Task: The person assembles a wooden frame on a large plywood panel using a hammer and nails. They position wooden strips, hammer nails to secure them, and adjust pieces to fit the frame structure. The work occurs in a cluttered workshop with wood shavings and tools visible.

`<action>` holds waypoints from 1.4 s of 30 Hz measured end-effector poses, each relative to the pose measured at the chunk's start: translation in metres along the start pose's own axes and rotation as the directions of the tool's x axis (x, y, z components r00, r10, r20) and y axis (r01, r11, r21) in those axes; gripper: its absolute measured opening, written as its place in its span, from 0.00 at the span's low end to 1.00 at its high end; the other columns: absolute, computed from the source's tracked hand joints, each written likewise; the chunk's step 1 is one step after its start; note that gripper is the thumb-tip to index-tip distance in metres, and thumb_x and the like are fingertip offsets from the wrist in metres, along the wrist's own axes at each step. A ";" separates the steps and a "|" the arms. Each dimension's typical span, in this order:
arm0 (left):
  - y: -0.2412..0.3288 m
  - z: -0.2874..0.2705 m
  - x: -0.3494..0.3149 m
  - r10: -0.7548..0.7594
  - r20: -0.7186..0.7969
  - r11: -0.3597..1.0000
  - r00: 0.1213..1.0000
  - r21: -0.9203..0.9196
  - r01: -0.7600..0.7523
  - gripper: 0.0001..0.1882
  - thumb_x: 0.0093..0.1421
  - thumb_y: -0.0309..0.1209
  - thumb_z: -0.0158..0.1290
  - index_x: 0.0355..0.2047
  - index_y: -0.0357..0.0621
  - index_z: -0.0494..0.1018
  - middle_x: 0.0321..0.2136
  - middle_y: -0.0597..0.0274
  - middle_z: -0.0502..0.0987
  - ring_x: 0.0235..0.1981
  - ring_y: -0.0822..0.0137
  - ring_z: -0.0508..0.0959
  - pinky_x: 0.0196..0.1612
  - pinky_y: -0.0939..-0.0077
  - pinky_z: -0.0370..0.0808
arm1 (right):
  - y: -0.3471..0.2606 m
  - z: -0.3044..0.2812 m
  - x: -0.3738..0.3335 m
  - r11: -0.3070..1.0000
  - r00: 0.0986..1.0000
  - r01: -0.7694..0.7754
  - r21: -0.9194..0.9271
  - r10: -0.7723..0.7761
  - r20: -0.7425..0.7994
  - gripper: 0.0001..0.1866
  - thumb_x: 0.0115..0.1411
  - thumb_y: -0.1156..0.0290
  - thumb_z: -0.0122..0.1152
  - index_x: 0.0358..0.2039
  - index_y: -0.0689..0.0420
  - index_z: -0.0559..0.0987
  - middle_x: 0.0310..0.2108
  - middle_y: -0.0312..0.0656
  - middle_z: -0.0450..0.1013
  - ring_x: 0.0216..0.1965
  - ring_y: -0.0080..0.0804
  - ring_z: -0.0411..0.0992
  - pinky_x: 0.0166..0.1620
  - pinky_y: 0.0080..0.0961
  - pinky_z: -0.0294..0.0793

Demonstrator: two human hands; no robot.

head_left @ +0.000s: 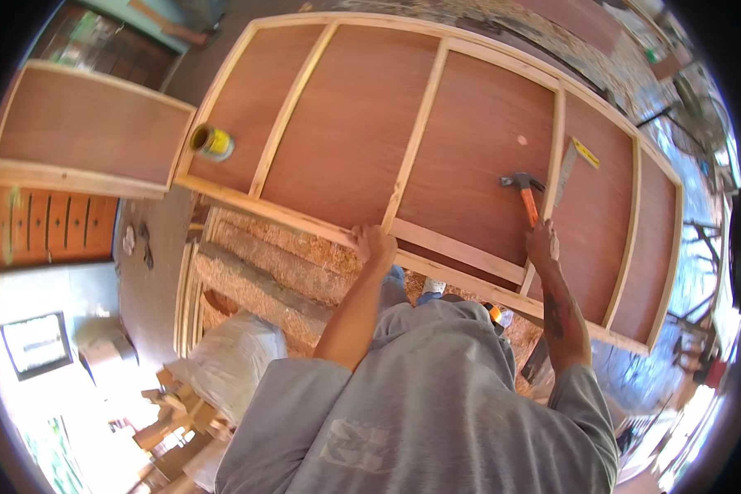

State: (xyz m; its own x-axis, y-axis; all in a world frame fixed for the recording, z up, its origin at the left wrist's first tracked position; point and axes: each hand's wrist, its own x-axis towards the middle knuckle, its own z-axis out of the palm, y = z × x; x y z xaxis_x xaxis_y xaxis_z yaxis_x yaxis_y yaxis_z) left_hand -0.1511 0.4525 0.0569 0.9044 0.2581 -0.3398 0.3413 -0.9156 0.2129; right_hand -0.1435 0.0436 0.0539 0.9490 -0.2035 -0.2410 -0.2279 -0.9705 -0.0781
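Note:
A large wooden frame (pixel 412 165) backed with reddish-brown plywood spreads out before me, split by several pale cross slats. My left hand (pixel 375 245) is closed on its near rail, where one slat meets it; the fingertips are partly hidden. Gripped in my right hand (pixel 543 244) is a claw hammer (pixel 528 200) with an orange handle, its dark head over the panel. A pale wood strip (pixel 461 249) spans two slats close to the near rail. Just right of the hammer lies a try square (pixel 570 169) with a yellow part.
A yellow can (pixel 212 143) stands in the frame's left corner. Further left is a smaller framed panel (pixel 95 128) above an orange-brown slatted wooden piece (pixel 53 226). Under the near edge lie sawdust-covered timbers (pixel 259 272) and a pale sack (pixel 235 354). A fan (pixel 700 115) stands far right.

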 end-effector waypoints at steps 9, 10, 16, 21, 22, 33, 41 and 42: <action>0.002 0.071 0.006 -0.194 -0.106 0.976 0.975 -0.119 0.181 0.18 0.58 0.35 0.54 0.43 0.35 0.79 0.49 0.48 0.75 0.63 0.50 0.65 0.65 0.46 0.58 | 0.071 0.124 0.055 0.985 0.989 0.131 -0.110 -0.122 0.085 0.18 0.58 0.72 0.57 0.48 0.66 0.73 0.43 0.61 0.76 0.45 0.62 0.76 0.45 0.51 0.79; -0.018 0.058 -0.006 -0.232 -0.098 0.973 0.968 -0.012 0.232 0.18 0.58 0.35 0.53 0.44 0.35 0.79 0.50 0.48 0.74 0.63 0.50 0.64 0.66 0.46 0.58 | -0.001 0.073 0.041 0.971 1.000 -0.001 0.239 0.001 0.002 0.18 0.56 0.72 0.58 0.46 0.67 0.73 0.41 0.64 0.77 0.46 0.63 0.76 0.45 0.54 0.77; 0.019 0.004 -0.012 -0.234 0.036 0.970 0.972 -0.057 0.236 0.23 0.59 0.36 0.53 0.51 0.34 0.76 0.58 0.49 0.69 0.68 0.49 0.57 0.69 0.47 0.51 | -0.028 0.012 0.058 0.862 0.971 0.076 0.501 -0.178 0.159 0.15 0.55 0.71 0.57 0.39 0.69 0.75 0.26 0.56 0.77 0.26 0.55 0.79 0.26 0.46 0.76; -0.006 0.016 -0.038 -0.062 -0.096 0.941 0.993 -0.337 0.026 0.30 0.63 0.45 0.54 0.60 0.39 0.69 0.67 0.50 0.61 0.72 0.44 0.49 0.70 0.39 0.46 | -0.076 0.001 0.030 0.702 0.764 0.640 0.313 -0.540 -0.352 0.17 0.61 0.69 0.57 0.50 0.60 0.74 0.22 0.53 0.74 0.23 0.50 0.78 0.22 0.47 0.71; -0.013 0.029 -0.048 -0.071 -0.168 0.941 0.983 -0.338 0.011 0.29 0.63 0.45 0.55 0.60 0.42 0.69 0.68 0.52 0.60 0.72 0.43 0.48 0.70 0.36 0.45 | -0.094 -0.017 0.009 0.671 0.779 0.627 0.396 -0.556 -0.290 0.18 0.62 0.69 0.57 0.52 0.59 0.73 0.22 0.53 0.74 0.23 0.48 0.77 0.22 0.46 0.71; -0.022 0.032 -0.041 -0.064 -0.262 0.925 0.963 -0.378 -0.042 0.16 0.61 0.37 0.58 0.45 0.42 0.78 0.63 0.57 0.65 0.70 0.40 0.49 0.65 0.30 0.49 | -0.194 -0.029 -0.079 0.045 0.685 -0.704 0.709 -0.222 0.694 0.08 0.68 0.66 0.56 0.37 0.53 0.68 0.23 0.33 0.65 0.20 0.19 0.65 0.21 0.21 0.68; -0.006 0.020 -0.026 -0.227 -0.198 0.882 0.954 -0.456 0.115 0.10 0.58 0.32 0.59 0.38 0.43 0.82 0.57 0.63 0.70 0.68 0.44 0.53 0.65 0.34 0.48 | -0.246 -0.015 -0.090 -0.029 0.731 -0.668 0.744 -0.209 0.649 0.08 0.70 0.65 0.53 0.36 0.51 0.66 0.24 0.32 0.64 0.20 0.19 0.63 0.21 0.23 0.68; -0.005 0.014 -0.024 -0.226 -0.198 0.887 0.954 -0.447 0.118 0.10 0.58 0.31 0.59 0.39 0.45 0.81 0.57 0.63 0.70 0.67 0.44 0.53 0.65 0.34 0.48 | -0.248 -0.016 -0.091 -0.035 0.746 -0.653 0.756 -0.200 0.635 0.08 0.70 0.65 0.53 0.36 0.51 0.66 0.24 0.32 0.64 0.20 0.19 0.63 0.21 0.23 0.68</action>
State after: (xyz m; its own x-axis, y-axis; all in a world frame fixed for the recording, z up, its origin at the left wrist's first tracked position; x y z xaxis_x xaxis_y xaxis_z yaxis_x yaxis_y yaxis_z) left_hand -0.1784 0.4466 0.0513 0.8360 0.5143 -0.1911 0.5236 -0.6439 0.5578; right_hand -0.1693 0.3007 0.1110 0.6149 0.1246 -0.7787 -0.7770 0.2644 -0.5713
